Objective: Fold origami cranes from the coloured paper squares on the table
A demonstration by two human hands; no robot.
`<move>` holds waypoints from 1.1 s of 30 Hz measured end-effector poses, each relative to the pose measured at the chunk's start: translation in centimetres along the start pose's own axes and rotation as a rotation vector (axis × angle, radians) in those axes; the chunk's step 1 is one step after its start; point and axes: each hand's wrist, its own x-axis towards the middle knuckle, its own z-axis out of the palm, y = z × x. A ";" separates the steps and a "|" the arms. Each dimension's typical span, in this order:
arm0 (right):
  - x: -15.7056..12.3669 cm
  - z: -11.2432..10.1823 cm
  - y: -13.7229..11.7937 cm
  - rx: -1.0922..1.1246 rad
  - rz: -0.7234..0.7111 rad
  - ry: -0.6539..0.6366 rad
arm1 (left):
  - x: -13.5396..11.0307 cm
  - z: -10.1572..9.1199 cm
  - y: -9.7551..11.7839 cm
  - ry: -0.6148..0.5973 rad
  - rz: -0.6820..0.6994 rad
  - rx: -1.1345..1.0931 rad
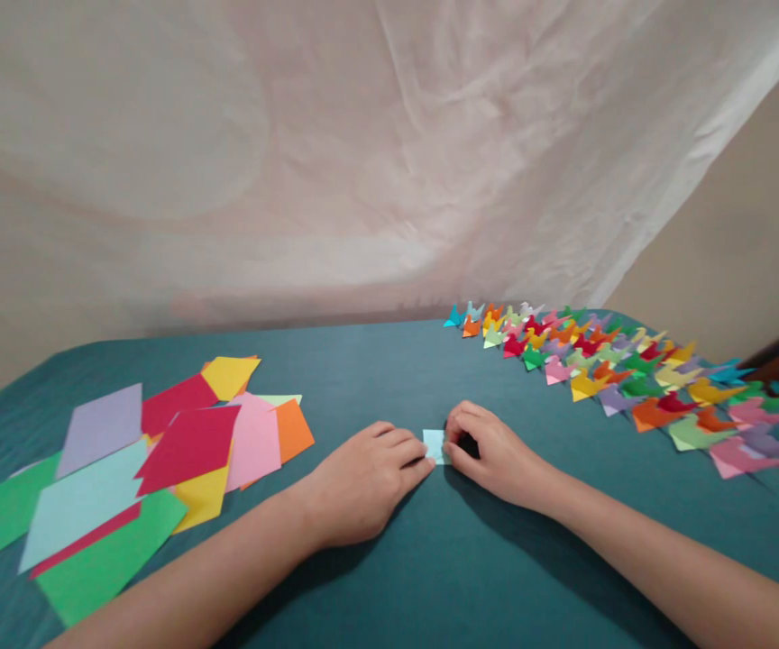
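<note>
A small pale blue piece of folded paper (pixel 434 444) lies on the table between my hands. My left hand (pixel 377 476) rests palm down, its fingertips and thumb pressing the paper's left edge. On the other side, my right hand (pixel 490 451) pinches the right edge between curled fingers and thumb. Those right fingers cover part of the paper, so its full shape is hidden.
Loose coloured paper sheets (pixel 187 443) overlap in a pile on the left. Rows of small folded paper birds (pixel 589 385) in many colours stand on the right. The table has a dark teal cover (pixel 362 370); a pale cloth (pixel 335 180) hangs behind it.
</note>
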 end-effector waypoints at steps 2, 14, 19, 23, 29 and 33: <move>0.0 0.1 0.0 -0.009 0.000 0.008 | 0.0 0.0 0.1 0.000 -0.016 -0.004; -0.3 0.1 0.0 0.010 0.030 0.036 | 0.2 -0.2 0.4 0.006 0.027 -0.033; -0.5 0.4 0.4 0.037 -0.010 0.051 | 0.3 -0.2 0.5 0.010 0.037 -0.048; -1.2 0.1 0.4 0.027 -0.072 0.078 | 0.3 -0.2 0.5 0.027 0.040 -0.048; -2.5 -0.8 -0.7 -0.301 -0.277 0.075 | 0.2 -0.1 0.5 0.020 0.038 -0.060; -2.8 -0.8 -1.2 -0.419 -0.343 0.047 | 0.2 -0.2 0.5 0.020 0.032 -0.084</move>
